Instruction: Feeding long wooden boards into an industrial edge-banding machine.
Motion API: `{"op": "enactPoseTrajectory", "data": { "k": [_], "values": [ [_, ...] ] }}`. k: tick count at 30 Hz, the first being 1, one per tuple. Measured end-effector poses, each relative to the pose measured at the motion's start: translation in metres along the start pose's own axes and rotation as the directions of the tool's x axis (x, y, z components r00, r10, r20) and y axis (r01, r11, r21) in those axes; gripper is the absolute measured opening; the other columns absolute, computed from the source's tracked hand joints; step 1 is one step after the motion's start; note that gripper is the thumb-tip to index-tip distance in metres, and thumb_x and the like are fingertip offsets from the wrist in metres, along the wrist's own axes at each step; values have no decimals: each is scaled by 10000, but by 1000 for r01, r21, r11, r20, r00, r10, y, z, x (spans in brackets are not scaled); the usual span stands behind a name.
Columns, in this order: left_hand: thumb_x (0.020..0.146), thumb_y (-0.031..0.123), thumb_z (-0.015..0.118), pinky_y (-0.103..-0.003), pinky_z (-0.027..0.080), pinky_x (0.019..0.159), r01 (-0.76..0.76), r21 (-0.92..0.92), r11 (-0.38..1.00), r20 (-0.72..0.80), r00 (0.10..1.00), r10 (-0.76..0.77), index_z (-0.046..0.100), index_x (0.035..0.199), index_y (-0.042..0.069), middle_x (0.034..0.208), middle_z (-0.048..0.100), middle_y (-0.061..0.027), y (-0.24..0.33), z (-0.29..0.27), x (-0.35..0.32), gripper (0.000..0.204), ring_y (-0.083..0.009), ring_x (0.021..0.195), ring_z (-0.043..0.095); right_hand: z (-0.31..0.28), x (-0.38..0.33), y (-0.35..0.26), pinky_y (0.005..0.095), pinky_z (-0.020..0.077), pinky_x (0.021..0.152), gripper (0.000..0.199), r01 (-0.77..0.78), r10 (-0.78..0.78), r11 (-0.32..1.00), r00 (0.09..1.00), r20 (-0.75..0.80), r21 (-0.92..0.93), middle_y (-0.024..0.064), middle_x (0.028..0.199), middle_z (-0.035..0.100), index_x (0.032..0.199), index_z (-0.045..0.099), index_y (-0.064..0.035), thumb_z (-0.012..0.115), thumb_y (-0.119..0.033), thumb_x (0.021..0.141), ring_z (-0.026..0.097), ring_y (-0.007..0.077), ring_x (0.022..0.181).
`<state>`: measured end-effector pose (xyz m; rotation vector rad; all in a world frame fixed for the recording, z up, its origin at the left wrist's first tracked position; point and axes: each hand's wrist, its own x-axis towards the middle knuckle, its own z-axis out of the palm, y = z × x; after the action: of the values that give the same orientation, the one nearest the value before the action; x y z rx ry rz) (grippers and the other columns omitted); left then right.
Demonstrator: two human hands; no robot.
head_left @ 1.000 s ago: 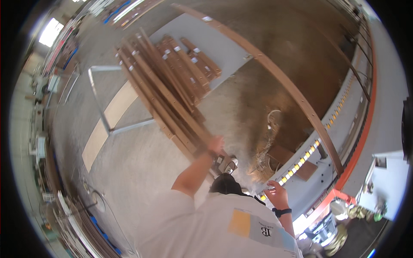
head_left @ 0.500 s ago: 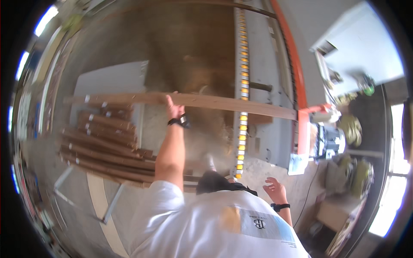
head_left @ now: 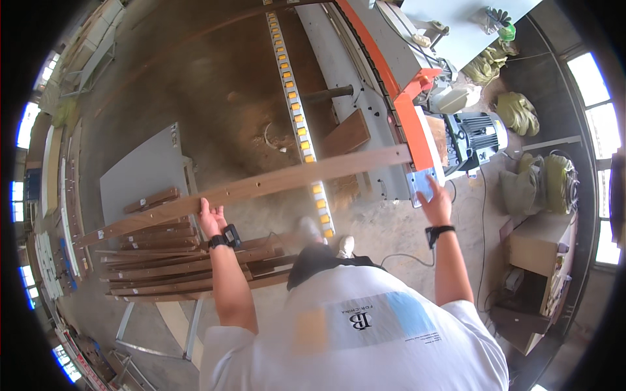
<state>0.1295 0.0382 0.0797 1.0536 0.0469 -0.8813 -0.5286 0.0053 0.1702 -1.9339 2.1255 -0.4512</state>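
Left hand (head_left: 211, 220), right hand (head_left: 437, 203) outstretched

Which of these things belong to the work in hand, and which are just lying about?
Seemingly in use:
Long brown board, at the left hand
Orange-and-grey machine, by the right hand
Yellow-rollered strip, crossed by the board
Perhaps the piled brown boards

Probably lying about:
Sacks
Metal frame
Wooden cabinet

Stuffed sacks (head_left: 521, 187) sit at three o'clock, bright windows (head_left: 606, 228) beyond them. A boxy cabinet (head_left: 531, 238) stands just past three. Toward half past seven, a grey metal frame (head_left: 194, 329) meets a pale strip (head_left: 175, 322).
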Motion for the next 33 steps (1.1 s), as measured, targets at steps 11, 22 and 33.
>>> {"op": "enactPoseTrajectory", "data": {
  "k": [11,22,33],
  "values": [
    [928,357,673,-331,399,454,149,528,836,-223,974,-33,564,805,106,643,540,-25,-29,-135,-188,299,-169,512,522,-69,-31,181,476,560,780,757,425,-104,829,754,648,-362,187,910,721,1205,606,-18,936,-280,577,694,389,902],
    [1011,133,573,-416,562,915,-2,-409,913,-192,978,-83,580,1177,-10,1078,691,-153,-107,-198,-218,219,-286,1003,696,-76,-79,119,482,557,755,740,520,-293,835,698,654,-181,169,840,724,1241,559,-113,898,-209,591,699,404,840],
    [1006,203,613,-446,572,873,267,-291,919,37,963,-268,521,1261,127,1142,665,-70,-158,-155,-285,281,-243,1017,682,69,-134,-92,440,553,672,752,630,-570,737,386,726,244,105,763,699,1367,505,-97,799,-336,718,698,332,761]
  ]
}}
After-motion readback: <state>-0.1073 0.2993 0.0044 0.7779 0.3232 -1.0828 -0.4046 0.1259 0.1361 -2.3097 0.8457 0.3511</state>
